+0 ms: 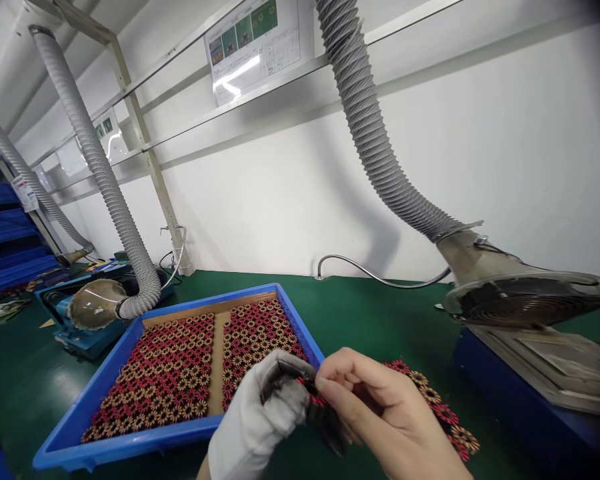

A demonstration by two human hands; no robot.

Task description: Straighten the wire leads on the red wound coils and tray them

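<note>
My left hand (267, 413), in a white glove with dark fingertips, is closed around a small wound motor stator (316, 393) with red windings. Most of that stator is hidden by the fingers. My bare right hand (380, 407) meets it from the right, thumb and index finger pinched at the stator's edge; whatever sits between those two fingertips is too small to make out. Just behind the hands stands a blue tray (180, 437) holding rows of red and copper-coloured stators (165, 373) on brown board. More stators (443, 413) lie in a strip on the green bench, right of my right hand.
A fume hood (530, 293) on a grey flexible duct (380, 147) overhangs a blue box-shaped unit (530, 387) at right. Another hood (95, 303) stands beyond the tray at left. A thin metal hose (380, 280) runs along the wall. Blue bins (10, 230) are stacked far left.
</note>
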